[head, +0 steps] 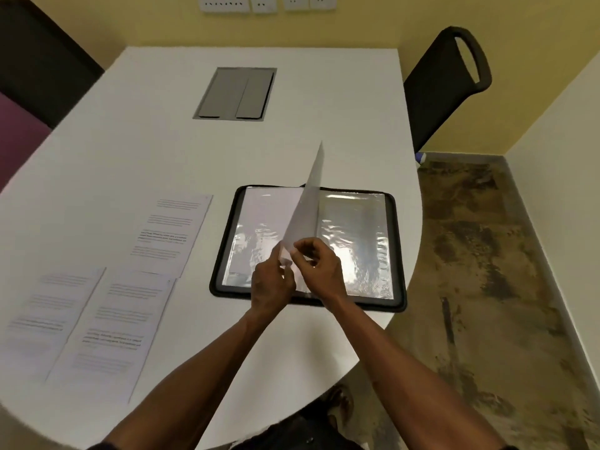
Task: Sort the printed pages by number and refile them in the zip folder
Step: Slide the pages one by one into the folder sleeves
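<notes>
Zip folder (398, 241), open on table (130, 151); left hand (271, 284) and right hand (319, 267) both pinched one upright page (308, 203); three printed pages (107, 323) lay left.

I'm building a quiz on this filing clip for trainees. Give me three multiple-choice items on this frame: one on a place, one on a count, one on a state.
1. Where do the loose printed pages lie relative to the zip folder?
A. To its left on the table
B. Inside its sleeves
C. On the chair

2. How many printed pages lie flat on the table outside the folder?
A. One
B. Three
C. Five

3. What state is the zip folder in?
A. Zipped shut
B. Standing on edge
C. Lying open flat

Answers:
1 A: the printed pages lie on the white table left of the zip folder.
2 B: one page sits farther back, two nearer.
3 C: both plastic sleeves show, while the left hand and right hand pinch a raised sheet over it.
</notes>
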A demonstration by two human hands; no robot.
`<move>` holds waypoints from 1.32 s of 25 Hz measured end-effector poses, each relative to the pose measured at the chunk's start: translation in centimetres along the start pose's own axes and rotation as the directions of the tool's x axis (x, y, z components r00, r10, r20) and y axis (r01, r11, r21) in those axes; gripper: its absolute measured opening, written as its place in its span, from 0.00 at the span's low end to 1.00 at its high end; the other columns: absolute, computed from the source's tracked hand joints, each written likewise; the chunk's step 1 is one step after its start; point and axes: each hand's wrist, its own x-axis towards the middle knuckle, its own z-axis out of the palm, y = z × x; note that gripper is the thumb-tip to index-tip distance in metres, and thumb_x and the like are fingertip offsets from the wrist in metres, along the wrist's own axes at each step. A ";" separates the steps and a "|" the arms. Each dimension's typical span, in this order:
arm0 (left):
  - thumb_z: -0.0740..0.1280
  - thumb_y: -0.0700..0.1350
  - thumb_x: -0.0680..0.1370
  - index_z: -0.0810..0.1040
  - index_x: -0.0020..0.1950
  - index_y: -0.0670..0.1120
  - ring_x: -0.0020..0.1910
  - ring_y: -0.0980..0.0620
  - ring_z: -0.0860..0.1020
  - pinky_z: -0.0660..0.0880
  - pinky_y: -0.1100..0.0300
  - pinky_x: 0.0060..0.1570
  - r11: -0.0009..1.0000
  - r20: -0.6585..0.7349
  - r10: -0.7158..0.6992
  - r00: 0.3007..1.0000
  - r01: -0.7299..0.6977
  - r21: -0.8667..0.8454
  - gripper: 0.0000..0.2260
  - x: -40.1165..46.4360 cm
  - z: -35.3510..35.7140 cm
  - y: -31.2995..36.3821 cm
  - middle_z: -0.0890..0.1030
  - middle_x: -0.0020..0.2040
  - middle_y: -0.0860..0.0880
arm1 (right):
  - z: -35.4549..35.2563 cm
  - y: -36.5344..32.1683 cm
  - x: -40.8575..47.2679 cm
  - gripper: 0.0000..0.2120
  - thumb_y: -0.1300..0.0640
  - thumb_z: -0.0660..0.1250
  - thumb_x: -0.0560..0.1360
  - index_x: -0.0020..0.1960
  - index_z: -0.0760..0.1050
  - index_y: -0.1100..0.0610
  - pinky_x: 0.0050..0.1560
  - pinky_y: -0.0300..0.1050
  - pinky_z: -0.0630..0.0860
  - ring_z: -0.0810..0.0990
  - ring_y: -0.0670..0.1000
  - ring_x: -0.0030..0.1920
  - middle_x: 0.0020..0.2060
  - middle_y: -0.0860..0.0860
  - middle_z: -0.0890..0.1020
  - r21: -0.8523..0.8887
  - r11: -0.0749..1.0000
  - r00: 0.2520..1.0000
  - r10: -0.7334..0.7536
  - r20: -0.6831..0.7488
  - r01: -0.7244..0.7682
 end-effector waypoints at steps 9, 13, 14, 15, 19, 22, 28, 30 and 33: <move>0.68 0.40 0.78 0.73 0.72 0.43 0.47 0.56 0.76 0.70 0.69 0.44 0.908 -0.053 -0.403 0.913 0.393 -0.143 0.22 0.1 -5.1 -5.0 0.82 0.55 0.45 | 4.1 3.8 1.1 0.34 0.42 0.59 0.82 0.82 0.50 0.53 0.78 0.53 0.52 0.48 0.57 0.81 0.81 0.54 0.50 -0.741 0.652 0.790 0.365 0.492 0.161; 0.70 0.42 0.77 0.69 0.74 0.44 0.61 0.48 0.77 0.76 0.61 0.56 0.874 0.099 -0.454 0.886 0.464 -0.146 0.25 1.0 -6.4 -7.8 0.77 0.66 0.44 | 7.0 6.1 1.3 0.34 0.40 0.53 0.83 0.82 0.45 0.50 0.79 0.60 0.49 0.41 0.60 0.81 0.82 0.53 0.42 -0.842 0.474 0.706 0.502 0.499 0.258; 0.71 0.42 0.77 0.68 0.75 0.44 0.64 0.46 0.75 0.75 0.59 0.59 0.863 0.168 -0.462 0.871 0.485 -0.142 0.27 1.5 -6.9 -8.8 0.76 0.68 0.45 | 8.0 6.5 1.1 0.32 0.40 0.52 0.83 0.82 0.47 0.50 0.78 0.61 0.49 0.40 0.60 0.81 0.81 0.53 0.42 -0.854 0.447 0.705 0.514 0.488 0.266; 0.71 0.44 0.77 0.67 0.76 0.45 0.65 0.46 0.75 0.74 0.58 0.61 0.855 0.245 -0.461 0.853 0.501 -0.136 0.28 1.9 -7.1 -9.8 0.74 0.69 0.46 | 8.8 6.9 0.9 0.31 0.40 0.52 0.83 0.82 0.49 0.50 0.78 0.62 0.49 0.40 0.61 0.80 0.81 0.53 0.42 -0.865 0.427 0.717 0.513 0.472 0.264; 0.71 0.47 0.75 0.72 0.71 0.47 0.60 0.47 0.78 0.74 0.60 0.55 0.886 0.344 -0.425 0.837 0.462 -0.030 0.25 3.1 -8.7 -13.3 0.79 0.63 0.48 | 11.0 7.4 0.6 0.28 0.42 0.54 0.82 0.79 0.56 0.50 0.76 0.62 0.55 0.45 0.63 0.80 0.81 0.55 0.48 -0.893 0.382 0.787 0.461 0.409 0.240; 0.70 0.46 0.75 0.79 0.62 0.45 0.51 0.48 0.80 0.72 0.64 0.47 0.897 0.215 -0.432 0.876 0.442 0.003 0.16 4.1 -10.8 -16.1 0.83 0.53 0.46 | 12.0 6.6 1.1 0.27 0.40 0.58 0.79 0.74 0.67 0.50 0.72 0.58 0.63 0.60 0.62 0.76 0.77 0.57 0.62 -0.915 0.331 0.834 0.418 0.360 0.229; 0.70 0.47 0.77 0.76 0.67 0.43 0.64 0.46 0.75 0.70 0.58 0.62 0.889 -0.082 -0.450 0.889 0.455 0.048 0.19 8.4 -17.6 -24.5 0.77 0.65 0.43 | 20.8 1.9 2.8 0.28 0.45 0.67 0.78 0.74 0.69 0.56 0.68 0.47 0.67 0.71 0.55 0.71 0.70 0.55 0.73 -0.723 0.687 0.882 0.295 0.368 0.072; 0.69 0.50 0.78 0.70 0.73 0.43 0.72 0.43 0.66 0.66 0.50 0.70 0.868 -0.084 -0.470 0.879 0.477 0.135 0.25 9.9 -19.7 -27.5 0.70 0.73 0.41 | 24.8 0.6 3.2 0.30 0.45 0.66 0.79 0.76 0.66 0.55 0.70 0.47 0.65 0.69 0.54 0.72 0.73 0.54 0.71 -0.681 0.725 0.850 0.291 0.439 0.104; 0.66 0.55 0.79 0.60 0.79 0.45 0.78 0.41 0.55 0.58 0.46 0.75 0.831 -0.002 -0.521 0.854 0.507 0.228 0.32 11.7 -22.2 -31.0 0.59 0.79 0.40 | 30.0 -0.2 4.2 0.32 0.44 0.68 0.78 0.78 0.63 0.53 0.71 0.49 0.68 0.71 0.54 0.71 0.73 0.52 0.71 -0.502 0.836 0.786 0.459 0.415 -0.223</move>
